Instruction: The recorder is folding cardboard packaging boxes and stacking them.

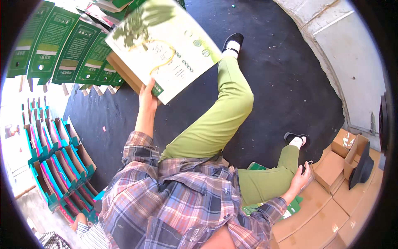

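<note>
My left hand (pixel 148 94) is closed on the near edge of a flat printed gift box (pixel 182 45), white and pale green with pictures of leafy vegetables. The box is raised and tilted over the floor, and brown cardboard shows along its left side. A thin yellow loop, like a cord, curves across its face by my fingers. To the right, my right hand (pixel 299 179) is beside my knee, above brown cartons (pixel 325 170). Its fingers curl around a small dark thing that I cannot make out.
Green printed boxes (pixel 68 50) stand in a row at the upper left. Below them are stacked teal and pink open cartons (pixel 58 166). A black hat-like thing (pixel 360 166) leans on the cartons at right. Another person's striped sleeve (pixel 89 234) shows at lower left. Black sheeting (pixel 286 83) covers the floor.
</note>
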Available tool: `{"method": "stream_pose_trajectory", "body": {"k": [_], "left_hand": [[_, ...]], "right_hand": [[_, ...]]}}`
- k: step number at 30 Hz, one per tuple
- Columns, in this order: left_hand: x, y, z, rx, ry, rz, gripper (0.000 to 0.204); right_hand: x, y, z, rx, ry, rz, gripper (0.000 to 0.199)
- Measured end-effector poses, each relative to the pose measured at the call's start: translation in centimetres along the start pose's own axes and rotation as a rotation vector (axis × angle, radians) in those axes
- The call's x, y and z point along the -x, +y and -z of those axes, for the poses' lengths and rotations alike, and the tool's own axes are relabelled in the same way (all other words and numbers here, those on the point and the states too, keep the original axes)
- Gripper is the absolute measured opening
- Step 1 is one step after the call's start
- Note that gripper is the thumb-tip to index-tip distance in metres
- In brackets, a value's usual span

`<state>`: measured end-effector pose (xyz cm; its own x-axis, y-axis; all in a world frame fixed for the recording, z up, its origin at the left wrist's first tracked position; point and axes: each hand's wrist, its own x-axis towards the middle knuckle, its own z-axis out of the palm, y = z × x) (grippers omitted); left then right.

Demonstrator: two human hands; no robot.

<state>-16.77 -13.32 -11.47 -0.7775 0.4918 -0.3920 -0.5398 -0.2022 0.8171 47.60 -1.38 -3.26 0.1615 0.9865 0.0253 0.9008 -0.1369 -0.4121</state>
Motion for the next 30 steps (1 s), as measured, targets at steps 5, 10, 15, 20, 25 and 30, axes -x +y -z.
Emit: {"method": "stream_pose_trajectory", "body": {"k": [5, 10, 15, 20, 25, 30], "left_hand": [[-0.4, -4.2, 10.2, 0.102, 0.26, 0.335, 0.041], [-0.5, -6.2, 17.5, 0.105, 0.324, 0.368, 0.041], [-1.0, -6.6, 19.0, 0.102, 0.342, 0.397, 0.044], [-1.2, -7.1, 23.7, 0.147, 0.217, 0.311, 0.044], [-2.4, -7.0, 25.7, 0.1, 0.27, 0.267, 0.04], [-2.2, -7.0, 25.0, -0.524, 0.13, 0.124, 0.045]], "right_hand": [[-0.5, 1.7, 0.0, 0.033, -0.011, 0.02, 0.036], [-0.4, 1.4, -0.3, -0.008, -0.033, 0.054, 0.034], [0.0, 2.4, 0.9, 0.02, -0.019, 0.029, 0.034], [0.4, 1.7, 1.7, 0.106, -0.037, 0.024, 0.034], [1.4, 3.0, 3.2, 0.077, -0.005, -0.035, 0.033], [2.6, 7.1, 3.4, -0.054, 0.061, -0.097, 0.032]]}}
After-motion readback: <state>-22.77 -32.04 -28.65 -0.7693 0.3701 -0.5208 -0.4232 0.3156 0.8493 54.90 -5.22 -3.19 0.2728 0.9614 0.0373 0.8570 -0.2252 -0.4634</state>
